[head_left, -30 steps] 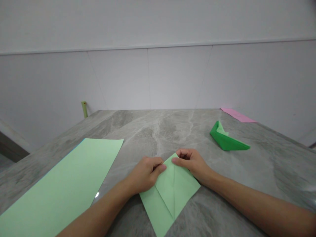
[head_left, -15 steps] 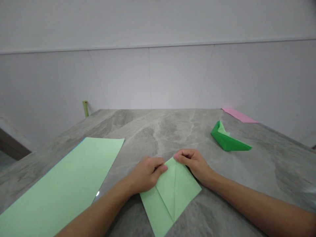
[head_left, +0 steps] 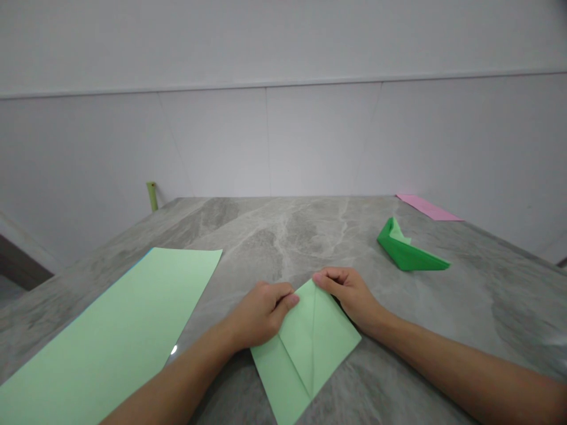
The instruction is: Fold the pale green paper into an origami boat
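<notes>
A light green folded sheet of paper (head_left: 305, 348) lies slanted in front of me, with a crease running down its middle and a folded flap on its left part. My left hand (head_left: 266, 313) pinches its upper left edge between thumb and curled fingers. At the top corner, my right hand (head_left: 343, 289) grips the paper between thumb and forefinger. The lower corners of the sheet are uncovered. Some of the left edge is hidden under my left hand.
A large light green sheet (head_left: 128, 324) lies on the left of the grey marbled table (head_left: 283, 230). To the right sits a darker green folded paper boat (head_left: 410, 251). A pink sheet (head_left: 429, 208) is at the far right edge, and a green tube (head_left: 152, 196) stands at the far left.
Almost nothing differs. Both hands keep their hold on the folded paper, and the whole view has shifted very slightly.
</notes>
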The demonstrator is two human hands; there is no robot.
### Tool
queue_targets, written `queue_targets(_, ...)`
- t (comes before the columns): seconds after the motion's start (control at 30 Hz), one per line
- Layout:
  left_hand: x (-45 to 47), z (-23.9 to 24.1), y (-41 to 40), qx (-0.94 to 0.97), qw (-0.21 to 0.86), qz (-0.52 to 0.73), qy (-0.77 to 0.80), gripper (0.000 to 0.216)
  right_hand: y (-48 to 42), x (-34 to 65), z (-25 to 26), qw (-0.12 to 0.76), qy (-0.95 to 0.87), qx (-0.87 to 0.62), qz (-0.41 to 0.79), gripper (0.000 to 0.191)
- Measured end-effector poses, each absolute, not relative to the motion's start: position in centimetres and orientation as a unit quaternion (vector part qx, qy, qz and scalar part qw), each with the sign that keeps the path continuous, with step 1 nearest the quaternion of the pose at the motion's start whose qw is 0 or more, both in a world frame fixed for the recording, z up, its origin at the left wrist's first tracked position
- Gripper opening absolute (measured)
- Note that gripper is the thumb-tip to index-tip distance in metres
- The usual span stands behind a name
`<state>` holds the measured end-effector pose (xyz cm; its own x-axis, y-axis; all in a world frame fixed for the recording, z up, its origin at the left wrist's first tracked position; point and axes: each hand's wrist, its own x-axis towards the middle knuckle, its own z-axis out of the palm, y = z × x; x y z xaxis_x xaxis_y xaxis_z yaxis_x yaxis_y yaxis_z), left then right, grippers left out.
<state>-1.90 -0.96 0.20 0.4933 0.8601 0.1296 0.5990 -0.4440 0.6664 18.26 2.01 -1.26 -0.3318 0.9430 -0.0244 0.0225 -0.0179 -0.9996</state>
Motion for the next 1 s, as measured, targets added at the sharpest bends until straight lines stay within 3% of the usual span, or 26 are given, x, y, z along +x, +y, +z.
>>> queue_targets(0.73, -2.02, 0.14, -0.94, 0.816, 0.247, 0.251, 0.459, 0.032, 2.17, 18.27, -1.33, 0.345, -0.566, -0.416, 0.623, 0.039)
queue_targets(1.0, -2.11, 0.09, -0.92, 0.83, 0.237, 0.232, 0.449, 0.03, 2.09, 18.13, -1.41, 0.393, -0.557, -0.4, 0.612, 0.034)
